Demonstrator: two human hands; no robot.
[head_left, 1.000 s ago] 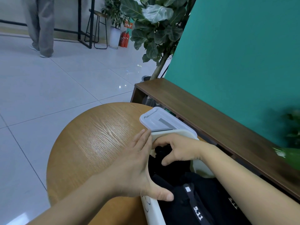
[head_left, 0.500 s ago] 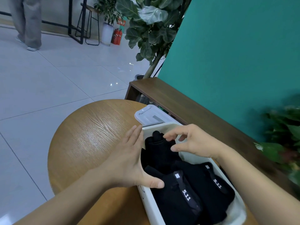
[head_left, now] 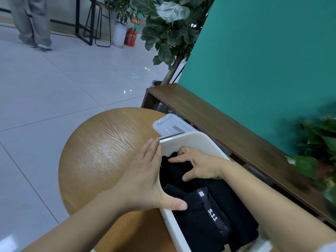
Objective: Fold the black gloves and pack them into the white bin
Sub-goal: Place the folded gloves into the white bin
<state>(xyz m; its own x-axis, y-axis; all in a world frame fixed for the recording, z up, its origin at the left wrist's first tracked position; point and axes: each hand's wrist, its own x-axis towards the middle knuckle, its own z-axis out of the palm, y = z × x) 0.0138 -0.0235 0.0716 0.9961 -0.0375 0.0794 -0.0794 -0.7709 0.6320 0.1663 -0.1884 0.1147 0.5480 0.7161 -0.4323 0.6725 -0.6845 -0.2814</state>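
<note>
Now your left hand (head_left: 145, 179) lies flat against the outer left wall of the white bin (head_left: 192, 140), fingers straight and together along the rim, thumb hooked over the near edge and touching the black fabric inside. It grasps nothing; it simply braces the bin. Your right hand (head_left: 201, 165) is down inside the bin at its far end, fingers spread and pressing on a folded black glove (head_left: 174, 170), the thumb tucked against the fabric's near side. The fingers look more laid on than curled round, so call it a press, not a grip.

The black gloves (head_left: 209, 215) are already in the bin: one bundle at the far end under your right hand, and more packed toward the near end, one of them showing a grey strap (head_left: 211, 214) printed 5.11 with a small white tag at its far end. Your right forearm crosses over the bin's right side and hides part of the load there.

The bin sits on the right part of a round wooden table (head_left: 101, 153). Just beyond the bin's far end lies a pale grey lid (head_left: 169, 124), flat on the table, touching or almost touching the bin. To the right runs a dark wooden bench (head_left: 218, 120) along a teal wall (head_left: 263, 60). A leafy plant (head_left: 169, 28) stands at the far end of the bench, and far off to the left a person's legs (head_left: 32, 22) stand on the tiled floor (head_left: 63, 84).
</note>
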